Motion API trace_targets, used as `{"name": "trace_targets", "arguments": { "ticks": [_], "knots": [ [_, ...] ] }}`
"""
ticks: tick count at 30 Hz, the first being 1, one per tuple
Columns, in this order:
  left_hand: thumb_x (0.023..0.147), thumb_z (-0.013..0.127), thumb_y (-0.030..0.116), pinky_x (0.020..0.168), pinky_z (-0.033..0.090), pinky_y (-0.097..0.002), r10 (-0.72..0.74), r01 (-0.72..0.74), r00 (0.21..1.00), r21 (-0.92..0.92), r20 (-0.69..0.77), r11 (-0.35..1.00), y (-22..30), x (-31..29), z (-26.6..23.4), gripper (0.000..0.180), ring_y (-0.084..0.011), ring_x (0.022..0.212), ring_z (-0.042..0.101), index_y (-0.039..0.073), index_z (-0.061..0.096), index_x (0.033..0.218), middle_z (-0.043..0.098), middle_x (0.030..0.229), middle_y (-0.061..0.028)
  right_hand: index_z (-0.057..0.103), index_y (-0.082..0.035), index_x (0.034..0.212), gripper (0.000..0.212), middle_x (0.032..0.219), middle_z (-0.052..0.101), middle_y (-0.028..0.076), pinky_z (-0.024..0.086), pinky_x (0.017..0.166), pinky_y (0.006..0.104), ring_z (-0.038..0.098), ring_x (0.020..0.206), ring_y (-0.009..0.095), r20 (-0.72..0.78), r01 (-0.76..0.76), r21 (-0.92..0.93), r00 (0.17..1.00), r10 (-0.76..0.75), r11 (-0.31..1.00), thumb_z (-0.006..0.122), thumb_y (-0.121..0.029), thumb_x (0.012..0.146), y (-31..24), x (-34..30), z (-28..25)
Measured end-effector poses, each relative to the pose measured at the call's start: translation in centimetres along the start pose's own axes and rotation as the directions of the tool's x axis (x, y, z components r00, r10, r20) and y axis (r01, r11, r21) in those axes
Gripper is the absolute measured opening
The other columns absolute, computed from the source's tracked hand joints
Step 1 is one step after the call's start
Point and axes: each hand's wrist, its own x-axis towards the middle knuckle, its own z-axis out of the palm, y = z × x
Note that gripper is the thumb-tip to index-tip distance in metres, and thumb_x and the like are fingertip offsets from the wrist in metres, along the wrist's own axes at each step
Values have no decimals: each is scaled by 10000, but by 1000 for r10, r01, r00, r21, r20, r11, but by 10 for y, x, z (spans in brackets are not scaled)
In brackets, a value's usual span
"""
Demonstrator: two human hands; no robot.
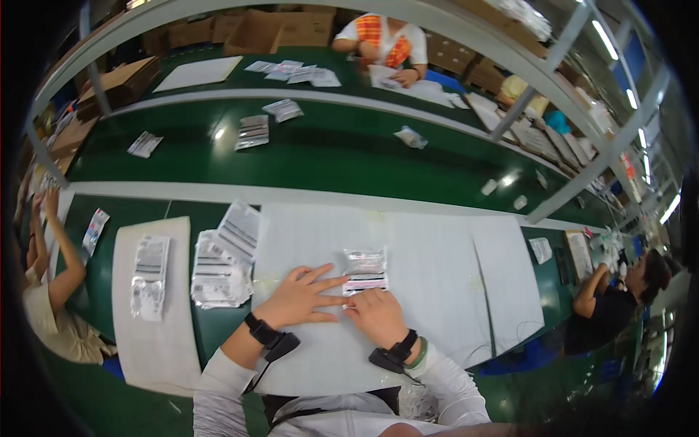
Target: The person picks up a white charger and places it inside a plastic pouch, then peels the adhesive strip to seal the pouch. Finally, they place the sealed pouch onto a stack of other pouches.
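A silvery plastic packet (365, 261) with dark printed stripes lies flat on the white foam sheet in front of me. My left hand (302, 297) is open, its fingers spread, with fingertips reaching the packet's left edge. At the near end of the packet, my right hand (377, 316) is closed, fingers bent and pressed together on its lower edge. That edge is partly hidden under the fingers. Left of my hands, a loose pile of similar printed packets (218, 273) rests on the green table.
A narrower foam sheet (124, 291) with a printed packet (150, 277) on it lies farther left. Beyond a pale rail runs a green conveyor belt (320, 156) with scattered packets. Grey metal posts (542, 91) frame the bench. Co-workers sit across, at left and at right.
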Motion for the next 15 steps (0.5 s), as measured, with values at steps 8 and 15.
{"name": "trace_targets", "arguments": {
  "ticks": [8, 15],
  "knots": [
    [848, 650, 546, 1045, 314, -504, -37, 37, 999, 64, -2, 997, -2, -11, 1, 417, -265, 1393, 380, 388, 676, 1233, 476, 1492, 61, 625, -99, 986, 221, 934, 620, 54, 479, 775, 389, 621, 893, 257, -14, -153, 185, 987, 158, 971, 698, -260, 853, -4, -6, 13],
    [859, 648, 502, 1065, 268, -513, -68, 67, 997, 20, 47, 998, 3, 1, 1, 414, -289, 1406, 356, 375, 675, 1252, 463, 1503, 41, 613, -108, 984, 215, 962, 619, 52, 463, 791, 382, 611, 918, 246, -81, -65, 146, 994, 78, 987, 692, -264, 859, 9, -14, 19]
  ]
}}
